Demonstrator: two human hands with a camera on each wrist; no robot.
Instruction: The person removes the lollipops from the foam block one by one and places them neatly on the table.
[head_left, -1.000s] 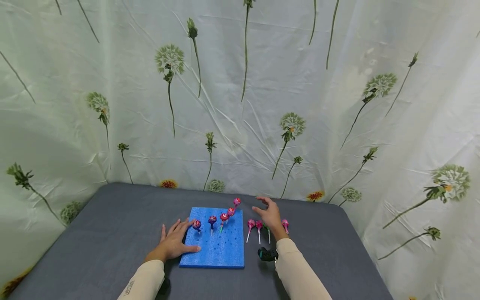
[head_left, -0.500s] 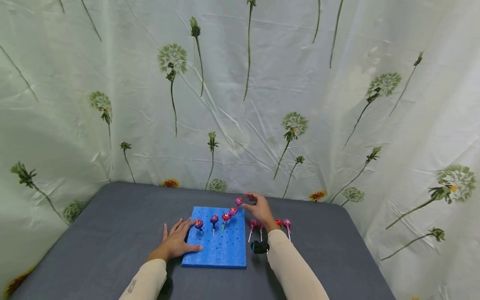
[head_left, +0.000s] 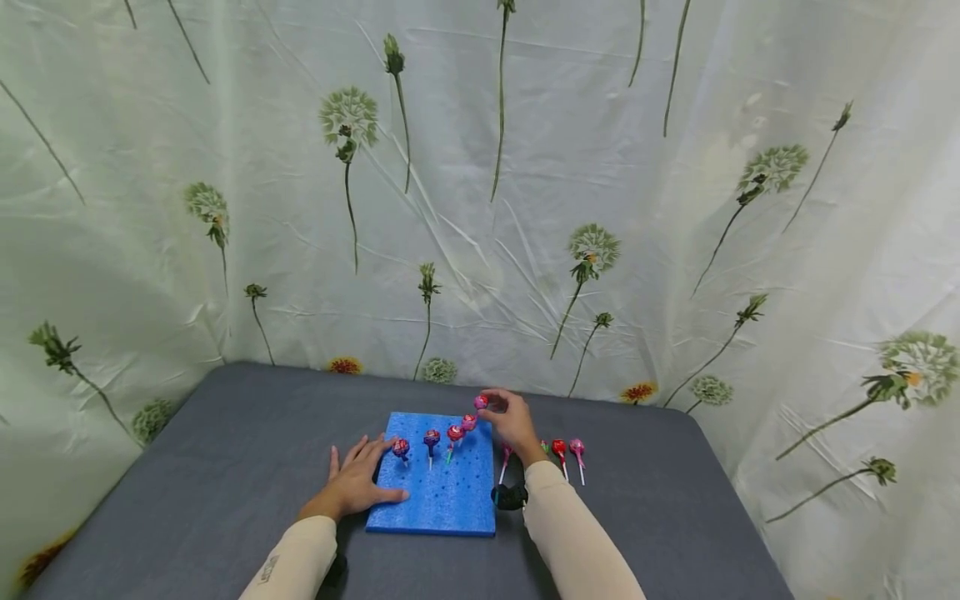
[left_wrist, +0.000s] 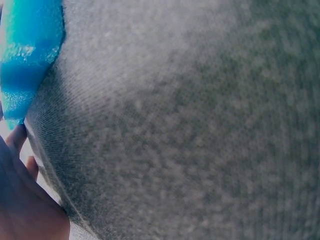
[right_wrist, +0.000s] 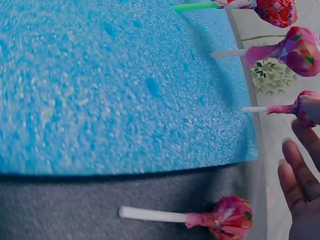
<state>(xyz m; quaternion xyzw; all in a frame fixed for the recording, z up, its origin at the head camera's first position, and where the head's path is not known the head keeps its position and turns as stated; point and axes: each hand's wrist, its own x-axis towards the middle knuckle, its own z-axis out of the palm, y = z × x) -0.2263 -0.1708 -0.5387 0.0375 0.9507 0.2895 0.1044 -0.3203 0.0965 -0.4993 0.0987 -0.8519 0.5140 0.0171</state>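
Note:
A blue foam board (head_left: pixel 442 504) lies on the table, with several wrapped lollipops standing in it along its far half. My left hand (head_left: pixel 351 487) rests spread on the board's left side; the left wrist view catches part of that hand (left_wrist: pixel 32 205) beside the blue board (left_wrist: pixel 30 40). At the far right corner my right hand (head_left: pixel 513 422) pinches the head of a pink lollipop (head_left: pixel 481 402). Seen from the right wrist, this lollipop (right_wrist: pixel 281 109) has its white stick's end at the board (right_wrist: pixel 100 100), while the other fingers extend away from it.
Right of the board, more lollipops lie on the grey table (head_left: pixel 645 517), among them a red one (head_left: pixel 558 447) and a pink one (head_left: pixel 577 447). My right forearm partly covers this row. A floral curtain (head_left: pixel 465 225) hangs behind the table.
My right hand has moved left from above the loose lollipops to the standing lollipop at the board's corner and taken hold of its head. My left hand stays on the board.

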